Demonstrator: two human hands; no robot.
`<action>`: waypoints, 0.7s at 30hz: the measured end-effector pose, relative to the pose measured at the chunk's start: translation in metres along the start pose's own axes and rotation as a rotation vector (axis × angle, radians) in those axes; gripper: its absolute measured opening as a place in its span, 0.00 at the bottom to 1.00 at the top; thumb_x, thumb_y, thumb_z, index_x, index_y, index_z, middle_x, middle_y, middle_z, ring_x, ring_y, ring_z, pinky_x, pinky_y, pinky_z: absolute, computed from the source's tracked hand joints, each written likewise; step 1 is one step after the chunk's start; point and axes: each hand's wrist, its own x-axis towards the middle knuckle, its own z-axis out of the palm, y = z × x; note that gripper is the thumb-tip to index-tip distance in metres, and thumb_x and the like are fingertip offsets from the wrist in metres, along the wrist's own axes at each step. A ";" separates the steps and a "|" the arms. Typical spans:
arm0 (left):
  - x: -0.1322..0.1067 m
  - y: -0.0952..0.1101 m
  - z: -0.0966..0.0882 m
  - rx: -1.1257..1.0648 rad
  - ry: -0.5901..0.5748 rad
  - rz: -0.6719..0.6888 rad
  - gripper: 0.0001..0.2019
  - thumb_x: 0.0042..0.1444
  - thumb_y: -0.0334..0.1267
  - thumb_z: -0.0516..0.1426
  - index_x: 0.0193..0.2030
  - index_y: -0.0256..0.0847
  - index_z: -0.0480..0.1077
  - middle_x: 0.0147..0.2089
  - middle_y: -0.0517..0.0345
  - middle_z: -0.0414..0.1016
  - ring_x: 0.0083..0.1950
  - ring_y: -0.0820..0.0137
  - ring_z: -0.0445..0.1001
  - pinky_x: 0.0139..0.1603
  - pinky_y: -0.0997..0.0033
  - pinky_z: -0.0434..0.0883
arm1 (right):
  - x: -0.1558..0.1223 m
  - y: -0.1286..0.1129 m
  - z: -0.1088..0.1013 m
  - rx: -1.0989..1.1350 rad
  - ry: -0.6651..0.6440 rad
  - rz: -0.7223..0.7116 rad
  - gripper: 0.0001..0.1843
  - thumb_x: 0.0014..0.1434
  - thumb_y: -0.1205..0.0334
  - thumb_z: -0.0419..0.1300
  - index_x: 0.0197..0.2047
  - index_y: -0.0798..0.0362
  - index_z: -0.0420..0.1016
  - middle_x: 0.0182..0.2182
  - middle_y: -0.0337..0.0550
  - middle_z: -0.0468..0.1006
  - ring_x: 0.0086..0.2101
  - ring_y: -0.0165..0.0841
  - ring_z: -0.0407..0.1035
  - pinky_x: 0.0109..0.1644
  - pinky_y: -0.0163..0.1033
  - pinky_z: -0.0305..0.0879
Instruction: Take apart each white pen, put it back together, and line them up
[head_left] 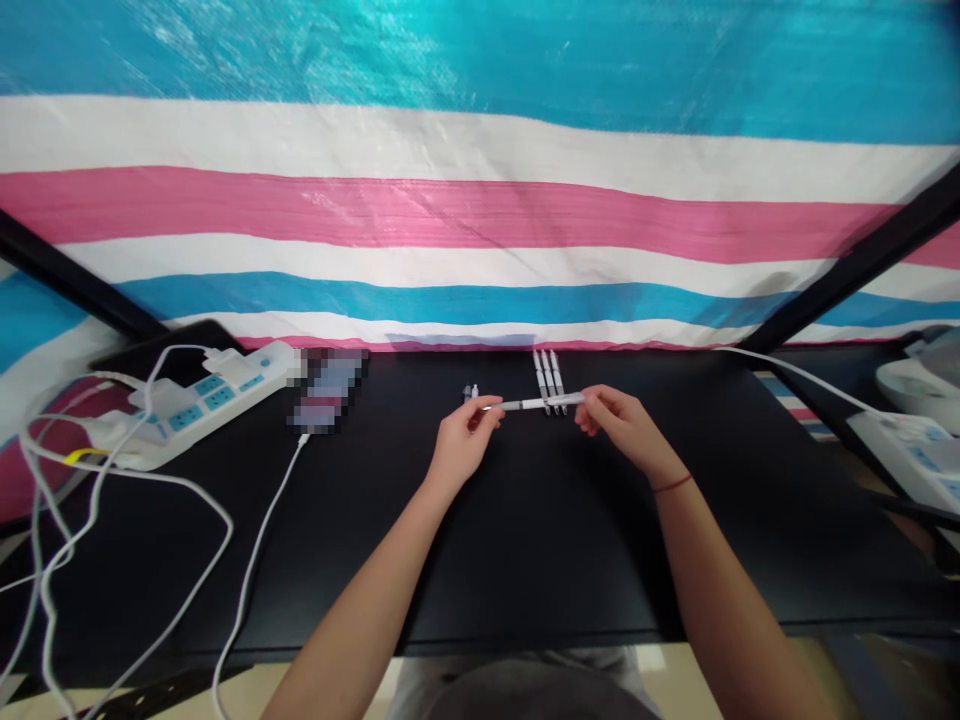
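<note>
While the left hand (463,445) and the right hand (624,425) pinch it between them, a white retractable pen (529,404) runs nearly level across the far part of a black tabletop (525,540). Its slim white barrel has a narrow, darker tip toward the left; small markings are too tiny to read. The left fingers (480,418) close around the end near that tip, while the right fingers (589,408) grip the opposite end; both hands are mostly curled, with the palms turned inward. The pen crosses just in front of three similar white pens (546,380), which lie side by side, pointing far to near. Two small pen parts (470,392) stand just left of the held pen's tip. Farther left are a blurred phone (328,388) on a white charging cable (262,560) and a white power strip (217,405) with blue panels. A red string bracelet (673,485) circles the right wrist. A pink, white and blue striped tarp (450,215) hangs beyond the table.
</note>
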 end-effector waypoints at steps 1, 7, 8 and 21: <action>0.000 0.000 0.000 -0.003 0.004 -0.005 0.16 0.57 0.47 0.57 0.46 0.41 0.74 0.37 0.54 0.79 0.37 0.68 0.77 0.42 0.69 0.72 | 0.000 0.000 0.000 0.051 -0.010 0.010 0.13 0.59 0.51 0.59 0.42 0.51 0.70 0.29 0.39 0.73 0.28 0.30 0.67 0.30 0.36 0.65; -0.001 0.002 0.001 0.007 0.001 0.004 0.15 0.57 0.46 0.57 0.46 0.41 0.75 0.36 0.54 0.79 0.37 0.69 0.78 0.41 0.69 0.72 | -0.001 -0.001 0.000 0.028 -0.049 -0.010 0.13 0.57 0.54 0.62 0.43 0.50 0.69 0.29 0.38 0.71 0.29 0.30 0.67 0.31 0.36 0.65; -0.001 0.002 0.001 0.009 -0.001 0.008 0.15 0.57 0.46 0.57 0.45 0.41 0.75 0.36 0.54 0.79 0.37 0.69 0.78 0.41 0.69 0.72 | -0.001 -0.001 0.000 -0.021 -0.041 -0.011 0.11 0.59 0.53 0.60 0.39 0.51 0.70 0.26 0.38 0.71 0.28 0.30 0.66 0.31 0.36 0.64; 0.000 0.001 0.000 0.016 -0.016 0.015 0.15 0.57 0.46 0.56 0.46 0.41 0.74 0.36 0.55 0.79 0.36 0.69 0.77 0.41 0.70 0.72 | 0.000 0.002 0.000 -0.088 -0.057 -0.001 0.12 0.61 0.52 0.57 0.36 0.52 0.70 0.26 0.38 0.70 0.27 0.30 0.66 0.32 0.35 0.64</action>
